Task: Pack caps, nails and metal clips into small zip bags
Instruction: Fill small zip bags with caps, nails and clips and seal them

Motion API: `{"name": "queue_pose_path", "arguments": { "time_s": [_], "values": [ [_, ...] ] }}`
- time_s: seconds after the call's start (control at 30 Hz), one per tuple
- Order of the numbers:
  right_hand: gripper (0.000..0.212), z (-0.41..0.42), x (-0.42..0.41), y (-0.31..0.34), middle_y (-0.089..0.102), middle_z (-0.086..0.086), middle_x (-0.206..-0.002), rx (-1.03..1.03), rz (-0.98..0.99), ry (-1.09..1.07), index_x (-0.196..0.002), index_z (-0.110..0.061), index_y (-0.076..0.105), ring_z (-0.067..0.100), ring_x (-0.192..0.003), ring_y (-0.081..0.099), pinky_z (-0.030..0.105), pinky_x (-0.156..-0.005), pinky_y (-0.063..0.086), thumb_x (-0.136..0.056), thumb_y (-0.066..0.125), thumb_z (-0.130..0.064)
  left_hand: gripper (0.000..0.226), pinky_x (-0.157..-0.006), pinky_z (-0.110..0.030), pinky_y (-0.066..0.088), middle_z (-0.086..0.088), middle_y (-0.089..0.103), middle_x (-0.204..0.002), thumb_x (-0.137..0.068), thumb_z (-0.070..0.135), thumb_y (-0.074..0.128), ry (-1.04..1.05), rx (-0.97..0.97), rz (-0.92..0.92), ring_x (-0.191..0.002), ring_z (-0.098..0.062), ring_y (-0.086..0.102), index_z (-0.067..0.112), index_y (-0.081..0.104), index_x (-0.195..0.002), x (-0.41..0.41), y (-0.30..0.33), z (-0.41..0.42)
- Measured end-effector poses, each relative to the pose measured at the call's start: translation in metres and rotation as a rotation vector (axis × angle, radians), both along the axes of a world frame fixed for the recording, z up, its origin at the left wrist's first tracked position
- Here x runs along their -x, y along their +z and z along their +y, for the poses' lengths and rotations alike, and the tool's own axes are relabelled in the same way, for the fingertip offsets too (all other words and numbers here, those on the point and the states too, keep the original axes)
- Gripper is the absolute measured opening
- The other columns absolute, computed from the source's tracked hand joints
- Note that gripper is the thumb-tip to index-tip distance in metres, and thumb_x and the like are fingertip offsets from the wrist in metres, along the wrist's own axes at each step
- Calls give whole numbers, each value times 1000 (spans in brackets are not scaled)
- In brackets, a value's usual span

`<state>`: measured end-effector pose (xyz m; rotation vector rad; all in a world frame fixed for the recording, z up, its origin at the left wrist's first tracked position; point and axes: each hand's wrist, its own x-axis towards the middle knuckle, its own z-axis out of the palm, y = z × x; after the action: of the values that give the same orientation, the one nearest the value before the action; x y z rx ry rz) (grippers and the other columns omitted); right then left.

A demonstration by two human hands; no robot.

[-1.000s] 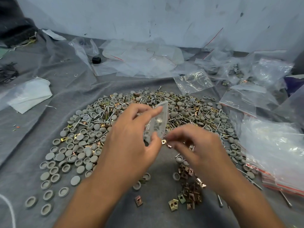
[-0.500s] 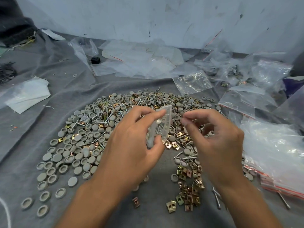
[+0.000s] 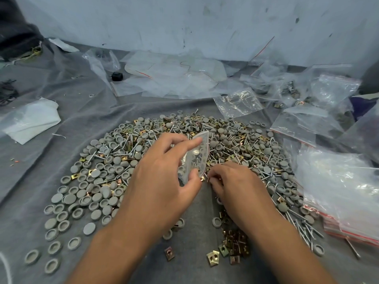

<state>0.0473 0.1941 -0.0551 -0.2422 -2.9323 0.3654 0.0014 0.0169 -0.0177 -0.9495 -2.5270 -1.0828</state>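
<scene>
My left hand [image 3: 164, 177] holds a small clear zip bag [image 3: 195, 158] upright between thumb and fingers; grey caps and nails show inside it. Just below the bag, my right hand [image 3: 235, 185] is down on the pile, fingertips curled and pinching at small brass metal clips beside the bag's lower edge. A broad heap of grey round caps [image 3: 98, 181], silver nails [image 3: 231, 140] and brass square clips [image 3: 233, 242] is spread on the grey cloth [image 3: 71, 119] around both hands.
A stack of empty red-striped zip bags [image 3: 348, 197] lies at the right. Filled and loose plastic bags [image 3: 303, 93] crowd the back right. A white folded sheet [image 3: 30, 119] lies at the left, a small black object [image 3: 117, 75] at the back, by the wall [image 3: 184, 23].
My right hand, raised beside the bag's mouth half a second ago, has dropped back down to the clips under the bag. My left hand still holds the bag, a little higher in view.
</scene>
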Motion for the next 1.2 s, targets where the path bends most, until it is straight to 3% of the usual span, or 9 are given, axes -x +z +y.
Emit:
{"name": "queue_pose_path", "arguments": {
  "time_s": [0.17,0.3,0.43,0.57,0.8,0.93,1.13,1.2],
  "values": [
    [5,7,-3,1,55,-16,-101,48,-18,10,-105,-34,59,8,-93,55,29,-77,49,-100,59,-33,54,-87,-13,39,22,48,-118,-85,30,64,4,15,0,-94,0,51,29,58,-139,-1,0,0],
    [8,4,-5,-1,55,-17,-100,5,-21,35,-104,-36,56,8,-95,52,27,-71,47,-98,61,-33,54,-85,-12,39,24,46,-118,-85,31,63,5,23,5,-96,2,51,31,57,-139,-1,1,0],
    [15,0,-3,-1,55,-17,-100,62,-17,11,-109,-36,54,6,-93,52,29,-75,51,-95,62,-36,54,-85,-11,39,24,45,-118,-85,30,64,5,20,2,-97,2,51,31,57,-139,-1,-1,0],
    [15,-2,0,1,54,-15,-93,126,-28,-4,-107,-34,55,6,-87,52,30,-74,51,-93,61,-36,54,-86,-10,38,24,46,-117,-85,29,64,4,21,6,-97,3,51,31,57,-139,0,-1,0],
    [13,-5,-2,4,54,-15,-97,24,-41,19,-108,-36,58,6,-92,52,28,-73,51,-97,56,-42,55,-86,-13,41,21,48,-118,-84,27,66,2,25,12,-94,0,51,29,57,-139,0,-2,0],
    [18,-8,-3,1,53,-15,-102,38,-24,25,-115,-37,59,8,-96,53,28,-78,50,-98,56,-42,56,-87,-6,37,22,48,-117,-84,25,67,0,32,15,-95,6,49,30,57,-139,0,-2,-1],
    [11,-4,-2,-1,54,-18,-97,116,52,45,-107,-34,66,1,-86,55,14,-72,40,-99,59,-38,56,-86,-10,40,24,46,-117,-85,29,63,-7,50,11,-97,3,50,32,55,-140,-1,-2,0],
    [14,2,-3,8,59,-19,-98,277,263,36,-109,-31,70,-1,-84,58,8,-74,42,-98,62,-34,57,-86,-12,40,25,46,-116,-85,31,62,-12,53,10,-98,4,50,33,54,-141,-1,-2,0]
  ]
}}
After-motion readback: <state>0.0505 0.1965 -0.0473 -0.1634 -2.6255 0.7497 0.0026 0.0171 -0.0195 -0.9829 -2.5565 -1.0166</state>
